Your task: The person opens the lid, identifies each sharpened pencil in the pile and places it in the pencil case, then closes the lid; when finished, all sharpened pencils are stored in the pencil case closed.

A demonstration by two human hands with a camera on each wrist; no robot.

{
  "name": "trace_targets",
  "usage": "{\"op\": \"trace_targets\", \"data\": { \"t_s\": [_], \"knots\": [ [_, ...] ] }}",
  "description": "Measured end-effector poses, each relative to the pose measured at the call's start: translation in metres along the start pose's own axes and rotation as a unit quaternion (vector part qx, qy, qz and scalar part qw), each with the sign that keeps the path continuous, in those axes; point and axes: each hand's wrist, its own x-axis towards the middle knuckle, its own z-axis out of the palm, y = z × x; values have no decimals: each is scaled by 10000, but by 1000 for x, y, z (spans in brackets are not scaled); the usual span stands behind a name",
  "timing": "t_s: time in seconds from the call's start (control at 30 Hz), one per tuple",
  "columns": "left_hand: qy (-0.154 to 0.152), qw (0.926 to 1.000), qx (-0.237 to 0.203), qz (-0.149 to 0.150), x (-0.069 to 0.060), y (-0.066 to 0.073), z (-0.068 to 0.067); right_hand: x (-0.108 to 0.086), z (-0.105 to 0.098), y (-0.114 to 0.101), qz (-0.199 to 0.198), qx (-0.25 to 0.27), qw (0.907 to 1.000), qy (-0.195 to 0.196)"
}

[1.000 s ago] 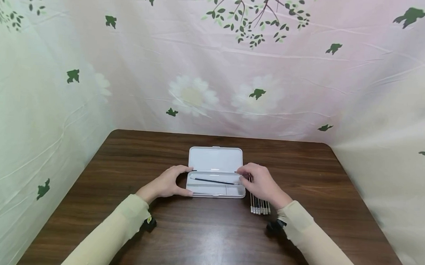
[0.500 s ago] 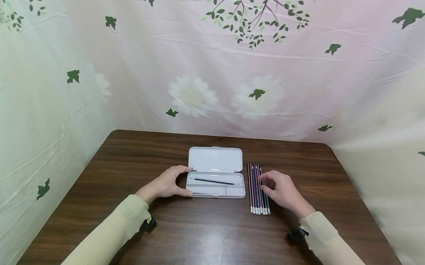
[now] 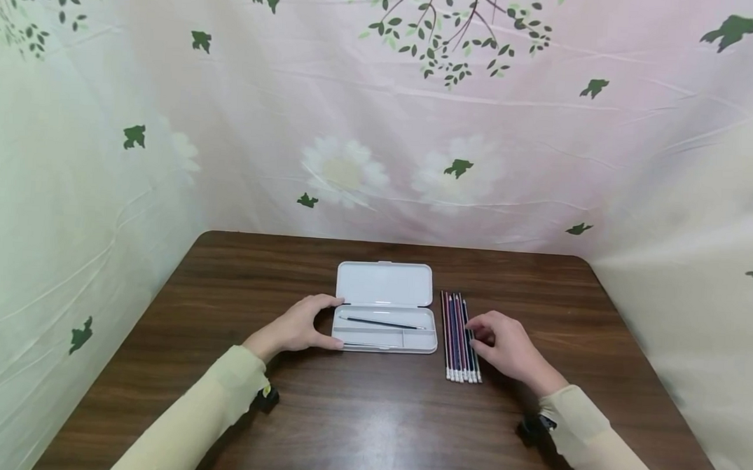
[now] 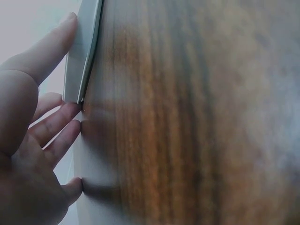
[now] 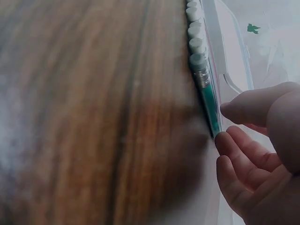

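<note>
A white pencil case (image 3: 383, 283) lies with its lid raised, and one dark pencil (image 3: 382, 323) rests in its long rear compartment. My left hand (image 3: 297, 324) holds the case's left end, thumb at the front corner and a finger at the back one. In the left wrist view, the fingers stand beside the case's edge (image 4: 84, 51). To the right of the case, several pencils (image 3: 454, 336) lie side by side, white erasers toward me. My right hand (image 3: 507, 346) is at the row's right side. Its bent fingertips touch or nearly touch the outermost green pencil (image 5: 208, 98).
Everything lies on a dark wooden table (image 3: 368, 417). A pale printed cloth (image 3: 381, 123) hangs behind it and along both sides. Small dark devices sit at both wrists, one (image 3: 535, 428) beneath the right sleeve.
My right hand has moved right, from the case's right end to the far side of the pencil row. The left hand stays on the case.
</note>
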Motion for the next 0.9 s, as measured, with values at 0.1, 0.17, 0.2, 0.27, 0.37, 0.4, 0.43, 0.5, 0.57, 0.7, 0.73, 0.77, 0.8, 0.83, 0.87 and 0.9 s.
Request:
{"op": "trace_targets", "data": {
  "t_s": [0.1, 0.17, 0.2, 0.27, 0.37, 0.4, 0.43, 0.5, 0.57, 0.7, 0.73, 0.77, 0.8, 0.83, 0.87, 0.9],
  "knots": [
    [-25, 10000, 2, -4, 1, 0, 1, -2, -1, 1, 35, 19, 10000, -24],
    [-25, 10000, 19, -6, 1, 0, 1, -2, -1, 1, 22, 47, 10000, -37],
    [-24, 10000, 20, -9, 2, 0, 1, -3, -2, 1, 14, 58, 10000, -55],
    [-21, 10000, 23, -17, 2, 0, 1, -3, -2, 1, 1, 79, 9999, -85],
    [-32, 10000, 1, -33, 2, 1, 0, -3, -3, 2, 12, 79, 9999, -114],
    [-41, 10000, -18, -48, 2, 1, 0, -2, -3, 2, 5, 82, 9999, -125],
    [-50, 10000, -35, -61, 2, 1, 0, -2, -4, 2, 7, 76, 9999, -132],
    [-61, 9999, -59, -80, 1, 1, 0, -2, -4, 2, 55, 52, 9999, -154],
    [-72, 9999, -67, -96, 1, 2, 0, -2, -4, 2, 115, 34, 9997, -194],
    [-71, 9999, -43, -69, 1, 2, 0, -2, -6, 0, 345, 47, 9989, -309],
    [-64, 10000, -30, -56, 1, 2, 0, -1, -7, 0, 407, 61, 9986, -340],
    [-57, 10000, -26, -50, 1, 2, 0, -1, -7, 0, 441, 87, 9983, -365],
    [-50, 10000, -8, -44, 1, 1, 0, 0, -8, 0, 513, 110, 9978, -403],
    [-43, 10000, 4, -35, 1, 1, 0, 0, -8, -1, 574, 133, 9973, -431],
    [-36, 10000, 9, -32, 1, 1, 0, 1, -9, -1, 616, 152, 9970, -447],
    [-33, 10000, 11, -26, 0, 1, -1, 1, -9, -1, 660, 165, 9966, -454]
  ]
}}
